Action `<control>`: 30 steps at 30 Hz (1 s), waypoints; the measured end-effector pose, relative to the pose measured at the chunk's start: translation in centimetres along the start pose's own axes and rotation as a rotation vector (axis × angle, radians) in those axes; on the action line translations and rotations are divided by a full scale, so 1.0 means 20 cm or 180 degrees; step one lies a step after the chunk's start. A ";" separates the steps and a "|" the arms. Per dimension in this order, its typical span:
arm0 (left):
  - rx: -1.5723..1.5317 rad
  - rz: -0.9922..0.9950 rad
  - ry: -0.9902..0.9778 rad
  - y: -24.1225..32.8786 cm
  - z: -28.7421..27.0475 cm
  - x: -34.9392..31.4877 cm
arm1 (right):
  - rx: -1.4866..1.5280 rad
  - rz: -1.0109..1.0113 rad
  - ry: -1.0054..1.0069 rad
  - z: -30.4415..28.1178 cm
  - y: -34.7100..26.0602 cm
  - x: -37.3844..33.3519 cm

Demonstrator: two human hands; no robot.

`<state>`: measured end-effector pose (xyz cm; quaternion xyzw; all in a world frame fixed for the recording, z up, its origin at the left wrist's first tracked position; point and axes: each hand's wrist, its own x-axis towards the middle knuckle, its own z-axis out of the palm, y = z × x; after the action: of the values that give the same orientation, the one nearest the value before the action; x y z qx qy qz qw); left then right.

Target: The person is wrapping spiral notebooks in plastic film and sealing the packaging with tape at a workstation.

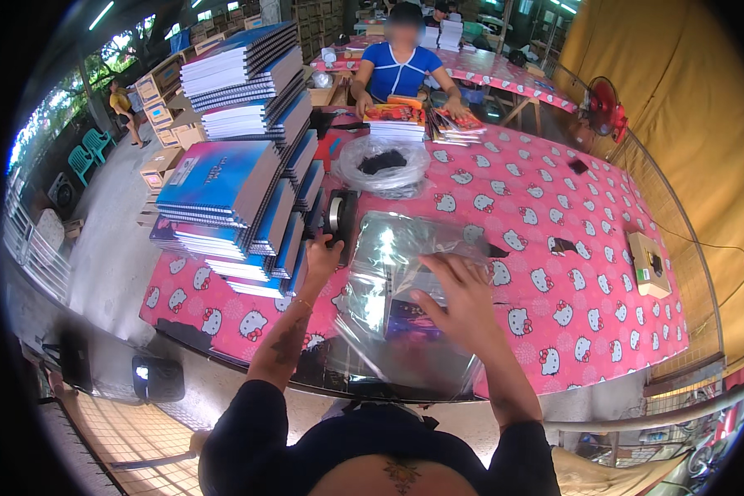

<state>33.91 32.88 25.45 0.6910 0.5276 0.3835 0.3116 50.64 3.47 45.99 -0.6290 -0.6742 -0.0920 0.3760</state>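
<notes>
At the near end of a black tape dispenser point(339, 217), my left hand point(322, 255) has its fingers curled in; whether tape is between them is too small to tell. My right hand point(457, 289) lies spread, palm down, on clear plastic wrap point(380, 248). Under that shiny film is a dark, flat item with a purple picture point(413, 321), partly covered by my hand and glare. Just left of the dispenser rises a tall, staggered stack of spiral-bound notebooks point(219, 178) with blue covers.
Across the pink patterned table point(554, 248) a person in a blue top point(401, 70) handles orange-covered books point(395, 116). A clear plastic bag point(380, 165) with black content lies between us. A cardboard box point(649, 264) stands right, a red fan point(605, 107) beyond.
</notes>
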 end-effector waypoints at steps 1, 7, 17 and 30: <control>-0.0367 -0.0397 -0.0053 0.01 0.02 0.03 | -0.0444 -0.0061 -0.0080 0.02 -0.01 0.03; -0.1032 -0.1278 -0.0434 0.02 -0.03 0.13 | -0.0646 -0.0068 -0.0263 0.16 0.07 0.09; -0.1489 -0.0678 -0.0011 -0.20 -0.02 -0.15 | 0.0052 0.0256 -0.0585 0.13 -0.06 0.12; -0.1867 -0.1235 -0.0423 -0.18 -0.06 -0.15 | -0.0165 0.0292 -0.0633 0.14 -0.07 0.10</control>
<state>30.70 30.79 22.49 0.4825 0.4951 0.4066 0.5973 48.38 6.37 45.79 -0.6748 -0.6760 -0.0293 0.2947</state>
